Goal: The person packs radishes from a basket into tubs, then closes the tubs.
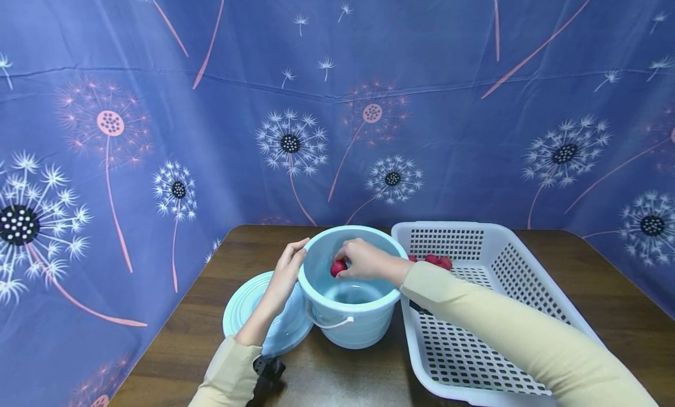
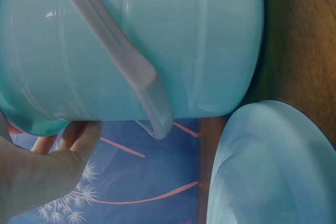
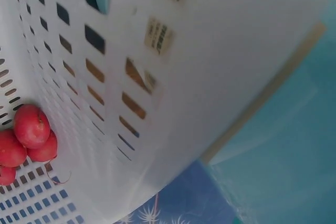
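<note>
A light blue bucket (image 1: 353, 322) with a white handle (image 1: 331, 324) stands upright on the table. My left hand (image 1: 285, 272) holds its left side at the rim; in the left wrist view the fingers (image 2: 86, 139) touch the wall just under the rim. Inside the bucket's mouth, my right hand (image 1: 364, 259) pinches a red radish (image 1: 338, 268) above the bottom. Several more radishes (image 3: 31, 126) lie in a white perforated basket (image 1: 527, 301) to the right. In the right wrist view the right hand itself is hidden.
A round light blue lid (image 1: 242, 304) lies on the brown wooden table (image 1: 211, 290), left of the bucket and under my left forearm. The basket stands close against the bucket's right side. A blue dandelion-print cloth (image 1: 337, 161) hangs behind the table.
</note>
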The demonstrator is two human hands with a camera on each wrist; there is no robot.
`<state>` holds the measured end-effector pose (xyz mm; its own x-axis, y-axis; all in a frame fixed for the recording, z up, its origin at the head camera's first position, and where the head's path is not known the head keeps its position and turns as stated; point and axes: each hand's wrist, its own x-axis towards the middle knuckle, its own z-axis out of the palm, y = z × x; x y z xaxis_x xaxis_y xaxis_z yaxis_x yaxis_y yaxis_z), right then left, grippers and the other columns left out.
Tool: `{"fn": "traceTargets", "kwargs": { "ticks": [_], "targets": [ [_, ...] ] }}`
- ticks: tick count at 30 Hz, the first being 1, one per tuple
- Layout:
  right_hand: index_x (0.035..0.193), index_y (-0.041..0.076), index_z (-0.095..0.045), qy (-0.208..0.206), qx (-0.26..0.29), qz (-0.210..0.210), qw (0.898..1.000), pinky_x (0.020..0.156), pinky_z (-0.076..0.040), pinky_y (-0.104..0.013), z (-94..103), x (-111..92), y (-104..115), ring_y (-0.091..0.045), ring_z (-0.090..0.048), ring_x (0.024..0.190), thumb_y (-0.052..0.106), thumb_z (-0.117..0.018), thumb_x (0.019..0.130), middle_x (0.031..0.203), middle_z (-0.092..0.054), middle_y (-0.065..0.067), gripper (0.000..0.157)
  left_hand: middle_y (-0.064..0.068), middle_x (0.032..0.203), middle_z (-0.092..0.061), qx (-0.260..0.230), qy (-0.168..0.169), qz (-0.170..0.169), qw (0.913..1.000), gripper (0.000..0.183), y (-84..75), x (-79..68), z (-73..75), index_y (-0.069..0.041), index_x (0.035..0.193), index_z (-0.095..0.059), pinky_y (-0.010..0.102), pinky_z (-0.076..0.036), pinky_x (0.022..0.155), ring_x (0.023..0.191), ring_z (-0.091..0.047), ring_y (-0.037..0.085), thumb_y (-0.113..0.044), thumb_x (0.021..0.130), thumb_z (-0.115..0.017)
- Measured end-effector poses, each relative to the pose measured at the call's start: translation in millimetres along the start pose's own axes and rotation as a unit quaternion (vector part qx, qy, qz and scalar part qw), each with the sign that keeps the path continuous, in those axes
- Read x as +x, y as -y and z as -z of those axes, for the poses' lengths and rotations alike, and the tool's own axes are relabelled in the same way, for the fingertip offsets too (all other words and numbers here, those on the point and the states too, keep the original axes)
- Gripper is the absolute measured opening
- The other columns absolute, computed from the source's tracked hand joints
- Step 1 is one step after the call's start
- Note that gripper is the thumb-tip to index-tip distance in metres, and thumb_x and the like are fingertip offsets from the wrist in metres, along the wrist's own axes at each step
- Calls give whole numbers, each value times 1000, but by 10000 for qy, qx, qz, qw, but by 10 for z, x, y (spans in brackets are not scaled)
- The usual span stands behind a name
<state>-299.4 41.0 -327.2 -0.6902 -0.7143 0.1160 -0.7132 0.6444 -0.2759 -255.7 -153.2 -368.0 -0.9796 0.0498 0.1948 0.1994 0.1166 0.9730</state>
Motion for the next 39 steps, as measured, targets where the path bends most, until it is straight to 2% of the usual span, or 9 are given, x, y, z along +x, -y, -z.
{"fn": "traceTargets", "kwargs": {
  "ticks": [6,13,23,32,39],
  "targets": [
    [111,1,-68,19,-35,-25,10000,75,-48,-27,-3,5,0,-16,-57,84,21,-74,80,98,-66,-9,37,8,149,-35,-1,27,7,10000,38,-11,-9,-2,-9,134,-42,53,-31,107,135,-35,29,-28,101,-37],
    [107,-3,-68,-96,199,78,9997,79,-52,-28,-13,7,-29,-24,-64,92,11,-69,83,99,-67,-14,29,9,150,-33,67,104,-21,9999,40,-2,-13,6,-9,136,-41,54,-31,106,135,-35,30,-30,101,-37],
    [105,-2,-69,-18,229,152,9996,78,-52,-24,-23,19,-45,-18,-64,89,10,-71,81,97,-70,-13,26,8,150,-33,116,82,-7,9999,41,4,-10,7,-10,136,-41,54,-31,106,135,-34,30,-31,101,-37],
    [105,-2,-69,-3,498,51,9987,79,-53,-27,-28,28,-52,-19,-65,90,10,-72,81,99,-70,-14,27,7,151,-33,137,84,-10,9999,42,4,-12,8,-10,136,-40,56,-28,107,137,-31,30,-32,101,-37],
    [106,-2,-68,-45,584,122,9982,77,-52,-25,-35,24,-63,-20,-65,88,11,-72,81,97,-70,-14,28,8,150,-33,163,75,-7,9998,42,14,-15,6,-10,136,-41,55,-28,108,137,-31,30,-32,101,-38]
  ]
}}
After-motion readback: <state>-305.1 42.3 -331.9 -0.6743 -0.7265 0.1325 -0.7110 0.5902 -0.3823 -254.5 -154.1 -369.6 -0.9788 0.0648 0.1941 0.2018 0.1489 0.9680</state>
